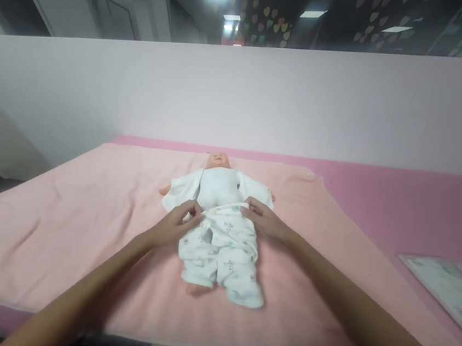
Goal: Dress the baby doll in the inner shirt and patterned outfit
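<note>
Leg ends: the doll's printed trousers (pixel 222 254) lie nearest the person. One leg ends in a filled fabric foot (pixel 249 297), while a bare foot (pixel 195 289) pokes out of the other.
Left hand: the left hand (pixel 176 223) has its fingers curled in and pinches the waistband (pixel 225 210) at the doll's hip on that side.
Right hand: the right hand (pixel 266 221) has bent fingers closed over the other end of the waistband, thumb tucked under as far as can be seen.
Where the garment sits: the trousers are on the doll (pixel 218 185), with the waistband across its belly just below the white chest.
Doing it well: it seems best that both hands draw evenly, so the band stays level and does not twist. The leg with the bare foot looks short of seated and probably wants smoothing down.
Grip: a light pinch on the band's edge should do, since the cloth looks soft and stretchy.
Top: the white jacket (pixel 179 189) lies open on both sides, and its flaps should stay clear of the band.
Blanket: the peach blanket (pixel 86 218) under the doll is flat, and pulling along the doll's length should keep it from bunching.
Farther off: a printed sheet (pixel 446 286) lies on the pink surface (pixel 397 201), well apart, with a pale wall (pixel 263 99) behind.
</note>
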The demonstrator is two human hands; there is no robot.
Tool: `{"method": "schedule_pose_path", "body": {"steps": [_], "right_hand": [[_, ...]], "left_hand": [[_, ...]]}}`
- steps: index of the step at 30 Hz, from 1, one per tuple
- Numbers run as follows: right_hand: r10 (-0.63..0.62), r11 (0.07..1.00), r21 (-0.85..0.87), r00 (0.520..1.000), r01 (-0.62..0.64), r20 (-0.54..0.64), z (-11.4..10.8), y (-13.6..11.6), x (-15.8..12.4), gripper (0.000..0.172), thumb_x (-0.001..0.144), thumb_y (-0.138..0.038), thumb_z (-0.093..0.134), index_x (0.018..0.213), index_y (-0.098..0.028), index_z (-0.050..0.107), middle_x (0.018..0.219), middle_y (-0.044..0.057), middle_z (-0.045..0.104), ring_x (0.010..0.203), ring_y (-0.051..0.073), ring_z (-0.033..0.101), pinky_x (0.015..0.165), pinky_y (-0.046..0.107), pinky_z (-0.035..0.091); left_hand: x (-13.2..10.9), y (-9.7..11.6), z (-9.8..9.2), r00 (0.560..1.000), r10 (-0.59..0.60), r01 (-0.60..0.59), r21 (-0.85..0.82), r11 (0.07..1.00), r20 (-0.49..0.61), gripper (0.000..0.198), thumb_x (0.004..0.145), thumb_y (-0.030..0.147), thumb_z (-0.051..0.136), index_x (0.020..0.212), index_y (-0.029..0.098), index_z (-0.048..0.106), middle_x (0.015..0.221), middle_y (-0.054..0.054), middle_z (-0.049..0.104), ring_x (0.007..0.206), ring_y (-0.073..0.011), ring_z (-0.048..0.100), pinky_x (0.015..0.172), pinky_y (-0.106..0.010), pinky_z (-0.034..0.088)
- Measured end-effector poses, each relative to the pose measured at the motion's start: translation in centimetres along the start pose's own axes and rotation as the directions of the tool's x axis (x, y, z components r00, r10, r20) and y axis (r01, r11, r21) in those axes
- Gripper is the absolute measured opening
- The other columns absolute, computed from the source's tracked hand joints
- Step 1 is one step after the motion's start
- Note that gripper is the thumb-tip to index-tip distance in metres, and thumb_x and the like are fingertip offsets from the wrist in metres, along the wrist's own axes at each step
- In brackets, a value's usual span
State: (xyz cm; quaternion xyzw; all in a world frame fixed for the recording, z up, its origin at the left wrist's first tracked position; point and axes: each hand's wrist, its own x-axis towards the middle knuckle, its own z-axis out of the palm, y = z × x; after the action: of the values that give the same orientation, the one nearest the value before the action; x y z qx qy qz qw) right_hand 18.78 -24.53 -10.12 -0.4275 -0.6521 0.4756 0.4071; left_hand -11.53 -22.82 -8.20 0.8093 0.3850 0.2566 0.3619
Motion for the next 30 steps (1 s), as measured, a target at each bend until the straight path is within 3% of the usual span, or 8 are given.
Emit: {"method": "schedule_pose_path", "body": {"steps": [4,8,10,17,22,26,30], "right_hand": [[0.026,1.000,-0.004,0.989,-0.027,-0.144,1.1,2.9,1.0,0.044,0.090,-0.064,0.070,0.093,-0.026,0.047,0.065,-0.010,0.034,0.060,0.013,0.037,0.059,0.024,0.032],[-0.014,0.996,-0.085,0.979,-0.004,-0.205,1.7,4.7,0.7,0.039,0.095,-0.058,0.066,0.087,-0.025,0.046,0.068,-0.009,0.034,0.063,0.013,0.035,0.061,0.026,0.031],[-0.036,0.992,-0.127,0.968,0.004,-0.248,2.0,5.0,0.6,0.037,0.096,-0.055,0.065,0.087,-0.025,0.046,0.069,-0.008,0.036,0.063,0.014,0.035,0.060,0.027,0.031],[-0.148,0.984,-0.145,0.921,0.102,-0.360,3.1,4.3,-0.1,0.031,0.096,-0.043,0.068,0.085,-0.026,0.045,0.081,-0.001,0.054,0.075,0.018,0.052,0.070,0.031,0.043],[-0.197,0.974,-0.176,0.914,0.141,-0.354,3.4,4.5,-0.2,0.029,0.098,-0.036,0.064,0.083,-0.026,0.041,0.082,-0.002,0.049,0.075,0.018,0.048,0.070,0.031,0.041],[-0.172,0.976,-0.191,0.913,0.106,-0.370,3.3,4.7,0.1,0.028,0.100,-0.039,0.060,0.084,-0.026,0.040,0.083,-0.002,0.049,0.076,0.018,0.048,0.072,0.031,0.042],[-0.050,0.967,-0.247,0.907,-0.060,-0.419,3.2,4.8,0.2,0.037,0.102,-0.053,0.056,0.083,-0.026,0.041,0.074,-0.005,0.045,0.068,0.017,0.044,0.065,0.031,0.037]], "left_hand": [[0.6,-2.5,0.9,0.993,-0.087,0.074,-0.153,0.985,-0.083,0.042,0.107,0.055,0.044,0.083,0.021,0.045,0.078,0.003,0.045,0.072,-0.0143,0.042,0.065,-0.027,0.037],[-0.3,-3.6,0.1,0.995,-0.038,0.048,-0.094,0.994,0.097,0.037,0.106,0.051,0.047,0.085,0.020,0.050,0.081,0.001,0.050,0.074,-0.0145,0.043,0.067,-0.028,0.038],[-0.7,-3.7,-0.5,0.989,0.003,0.007,-0.068,0.998,0.150,0.032,0.105,0.048,0.050,0.091,0.020,0.055,0.085,0.000,0.053,0.075,-0.0150,0.044,0.067,-0.028,0.038],[-1.1,-3.0,-0.6,0.978,0.165,-0.162,-0.031,0.986,0.128,0.020,0.098,0.040,0.059,0.093,0.021,0.060,0.089,-0.004,0.056,0.077,-0.0168,0.045,0.072,-0.031,0.041],[-1.0,-2.4,-0.1,0.970,0.200,-0.190,-0.075,0.979,0.141,0.018,0.093,0.036,0.066,0.088,0.021,0.058,0.088,-0.002,0.053,0.080,-0.0167,0.044,0.073,-0.030,0.041],[-1.0,-2.5,0.4,0.989,0.089,-0.066,-0.194,0.979,0.115,0.025,0.101,0.043,0.058,0.091,0.021,0.053,0.088,-0.001,0.051,0.077,-0.0150,0.044,0.069,-0.028,0.039],[-0.6,-3.2,0.9,0.994,-0.103,0.086,-0.271,0.959,-0.049,0.028,0.107,0.049,0.049,0.097,0.022,0.046,0.083,0.003,0.047,0.072,-0.0132,0.040,0.064,-0.026,0.037]]}}
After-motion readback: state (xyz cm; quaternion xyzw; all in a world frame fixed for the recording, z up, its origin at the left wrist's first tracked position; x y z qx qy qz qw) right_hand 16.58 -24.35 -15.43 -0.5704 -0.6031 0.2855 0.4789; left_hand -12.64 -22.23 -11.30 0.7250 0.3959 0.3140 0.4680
